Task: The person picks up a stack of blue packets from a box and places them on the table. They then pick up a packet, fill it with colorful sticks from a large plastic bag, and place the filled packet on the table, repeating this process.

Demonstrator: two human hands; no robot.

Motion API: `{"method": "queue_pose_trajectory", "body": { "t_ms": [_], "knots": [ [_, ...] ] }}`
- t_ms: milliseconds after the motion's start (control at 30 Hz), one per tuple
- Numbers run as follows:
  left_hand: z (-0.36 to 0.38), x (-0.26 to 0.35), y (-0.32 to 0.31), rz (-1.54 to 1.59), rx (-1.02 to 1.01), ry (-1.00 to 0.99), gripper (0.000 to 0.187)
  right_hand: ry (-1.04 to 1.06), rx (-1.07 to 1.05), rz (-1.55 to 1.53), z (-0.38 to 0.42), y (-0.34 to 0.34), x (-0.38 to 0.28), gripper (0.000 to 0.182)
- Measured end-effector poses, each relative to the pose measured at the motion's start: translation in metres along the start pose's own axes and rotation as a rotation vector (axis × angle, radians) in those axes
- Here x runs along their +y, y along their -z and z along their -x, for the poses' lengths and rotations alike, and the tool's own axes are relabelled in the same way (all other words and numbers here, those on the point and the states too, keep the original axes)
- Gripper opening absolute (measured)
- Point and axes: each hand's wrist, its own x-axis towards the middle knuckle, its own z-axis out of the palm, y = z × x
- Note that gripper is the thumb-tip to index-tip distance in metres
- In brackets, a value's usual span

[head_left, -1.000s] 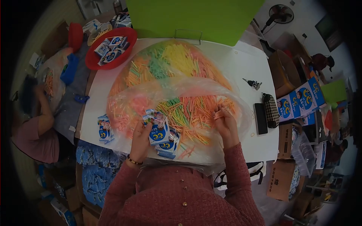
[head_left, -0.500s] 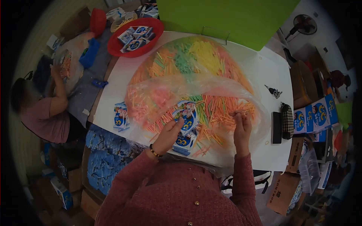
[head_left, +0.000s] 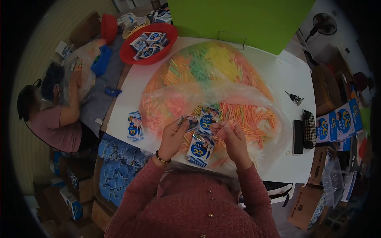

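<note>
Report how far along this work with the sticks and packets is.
Apparently done: several packets sit in the red bowl, though I can't confirm they are sealed. In hand: the left hand holds a small packet, and the right hand pinches pinkish sticks close by. Left: many loose coloured sticks fill the big clear bag, so the work looks far from finished.

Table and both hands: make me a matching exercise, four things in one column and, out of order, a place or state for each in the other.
1. Red bowl
2. Phone
3. Left hand
4. Right hand

A. Fingers closed on pinkish sticks
B. Several packets lie inside it
C. Beside the checked pouch
D. Pinching a single packet

Pairs: 1-B, 2-C, 3-D, 4-A
</note>
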Motion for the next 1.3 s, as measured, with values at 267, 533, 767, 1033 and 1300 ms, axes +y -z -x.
{"method": "queue_pose_trajectory", "body": {
  "t_ms": [267, 533, 767, 1033, 1300],
  "knots": [
    [0.012, 0.001, -0.025, 0.212, -0.012, 0.171, 0.020, 0.104, -0.140, -0.349, 0.017, -0.023, -0.039, 0.019],
    [0.016, 0.013, -0.041, 0.716, 0.066, 0.459, 0.017, -0.094, -0.009, -0.322, 0.021, -0.027, -0.003, 0.020],
    [0.027, -0.014, -0.021, 0.214, -0.053, 0.142, 0.018, -0.147, 0.033, -0.289, 0.031, -0.022, -0.012, 0.019],
    [0.032, -0.026, -0.026, 0.323, 0.000, 0.078, 0.007, 0.032, -0.102, -0.364, 0.033, -0.025, -0.033, 0.017],
    [0.028, -0.018, -0.033, 0.641, -0.038, 0.236, 0.024, -0.046, -0.112, -0.141, 0.038, -0.026, -0.023, 0.017]
  ]
}}
